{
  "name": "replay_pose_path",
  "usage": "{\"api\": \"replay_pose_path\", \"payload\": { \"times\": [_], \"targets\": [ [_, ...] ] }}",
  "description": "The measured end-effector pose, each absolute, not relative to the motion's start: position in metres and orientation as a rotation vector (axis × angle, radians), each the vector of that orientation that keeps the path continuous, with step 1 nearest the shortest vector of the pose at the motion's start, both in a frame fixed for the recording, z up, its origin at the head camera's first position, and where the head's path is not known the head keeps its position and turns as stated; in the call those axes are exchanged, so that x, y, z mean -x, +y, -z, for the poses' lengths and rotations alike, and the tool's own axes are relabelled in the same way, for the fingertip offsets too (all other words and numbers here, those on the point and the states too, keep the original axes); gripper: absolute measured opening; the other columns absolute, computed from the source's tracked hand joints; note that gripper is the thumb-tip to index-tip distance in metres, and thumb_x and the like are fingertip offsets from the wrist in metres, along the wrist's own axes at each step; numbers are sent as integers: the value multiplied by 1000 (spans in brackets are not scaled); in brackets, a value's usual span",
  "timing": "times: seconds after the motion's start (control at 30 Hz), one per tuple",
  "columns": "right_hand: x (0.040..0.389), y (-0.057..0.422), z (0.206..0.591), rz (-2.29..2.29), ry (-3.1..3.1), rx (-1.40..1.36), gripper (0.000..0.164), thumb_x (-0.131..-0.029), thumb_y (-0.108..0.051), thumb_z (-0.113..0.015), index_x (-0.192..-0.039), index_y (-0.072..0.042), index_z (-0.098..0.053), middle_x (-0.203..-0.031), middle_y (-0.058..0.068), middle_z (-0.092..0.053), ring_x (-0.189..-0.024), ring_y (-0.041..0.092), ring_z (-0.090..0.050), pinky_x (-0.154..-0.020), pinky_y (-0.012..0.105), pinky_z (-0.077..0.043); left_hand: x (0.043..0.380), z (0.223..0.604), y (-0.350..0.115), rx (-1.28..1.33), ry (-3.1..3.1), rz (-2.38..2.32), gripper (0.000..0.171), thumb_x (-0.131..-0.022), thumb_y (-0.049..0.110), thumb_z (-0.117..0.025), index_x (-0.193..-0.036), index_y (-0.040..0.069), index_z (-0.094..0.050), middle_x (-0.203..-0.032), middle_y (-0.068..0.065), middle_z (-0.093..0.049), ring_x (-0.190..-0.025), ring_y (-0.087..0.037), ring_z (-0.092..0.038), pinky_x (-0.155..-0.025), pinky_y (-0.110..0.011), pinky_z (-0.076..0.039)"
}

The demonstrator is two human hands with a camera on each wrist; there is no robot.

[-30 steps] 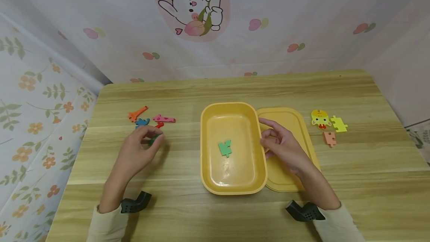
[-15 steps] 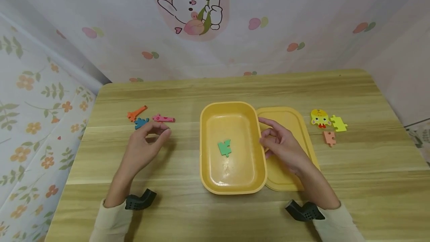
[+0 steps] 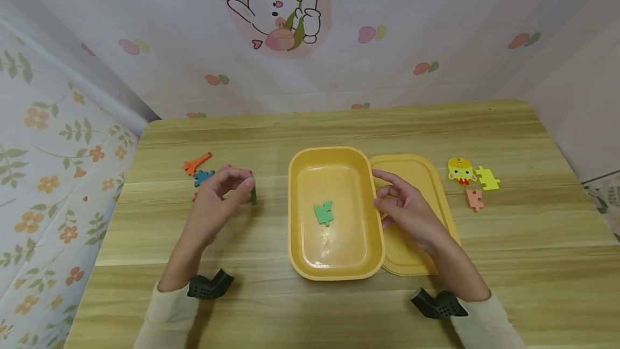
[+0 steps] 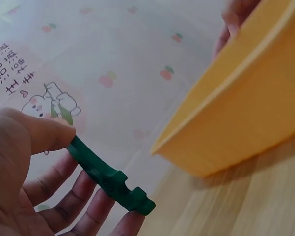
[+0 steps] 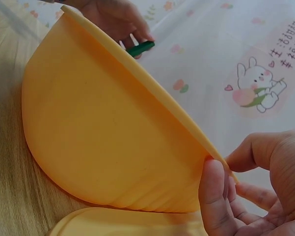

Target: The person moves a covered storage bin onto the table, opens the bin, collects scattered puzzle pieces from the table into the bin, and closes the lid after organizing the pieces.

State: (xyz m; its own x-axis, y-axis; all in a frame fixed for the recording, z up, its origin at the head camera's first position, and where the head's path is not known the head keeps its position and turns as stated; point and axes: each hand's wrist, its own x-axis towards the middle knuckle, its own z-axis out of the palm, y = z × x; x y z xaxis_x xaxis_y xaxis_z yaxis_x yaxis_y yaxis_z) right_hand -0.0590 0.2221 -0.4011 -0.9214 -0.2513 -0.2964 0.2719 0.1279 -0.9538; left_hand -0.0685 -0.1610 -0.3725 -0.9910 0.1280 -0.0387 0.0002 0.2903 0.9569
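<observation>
My left hand [image 3: 218,198] pinches a dark green puzzle piece [image 4: 108,177] with a notched edge, held in the air left of the yellow box [image 3: 349,182]. In the left wrist view the thumb presses its upper end while fingers support it from beneath. My right hand [image 3: 409,209] grips the box's right rim, thumb and fingers on either side of the wall in the right wrist view. Inside the box lies one light green puzzle piece [image 3: 324,213]. Orange [image 3: 196,163] and blue [image 3: 203,177] pieces lie beyond my left hand, which mostly covers the pink and red ones.
A yellow lid [image 3: 411,255] lies flat, partly under the box's right side. Farther right are a yellow animal-face piece [image 3: 461,170], a bright yellow puzzle piece [image 3: 488,178] and a salmon puzzle piece [image 3: 474,199]. A patterned curtain [image 3: 387,4] hangs behind the table.
My left hand has lifted the dark green puzzle piece from the left group and moved right, towards the box. The right hand has stayed at the rim.
</observation>
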Motion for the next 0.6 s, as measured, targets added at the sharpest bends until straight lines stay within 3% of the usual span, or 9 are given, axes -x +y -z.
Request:
{"api": "replay_pose_path", "payload": {
  "times": [0.37,0.6],
  "targets": [
    [59,223,401,1848,2030,-22,62,-97,-3,-59,-154,-14,-38,-95,-6,-56,-70,6,-61,-56,28,-59,75,361,-145,-59,2212,-2003,21,-101,27,-62,-112,10,-63,-104,2,-59,-94,-15,-62,-83,-36,-64],
    [59,223,401,1845,2030,-17,62,-97,-2,-59,-154,-14,-37,-95,-6,-56,-70,6,-62,-56,28,-60,79,353,-128,-151,2163,-2053,18,-101,20,-61,-111,5,-63,-101,2,-60,-91,-16,-63,-81,-40,-65]
  ]
}}
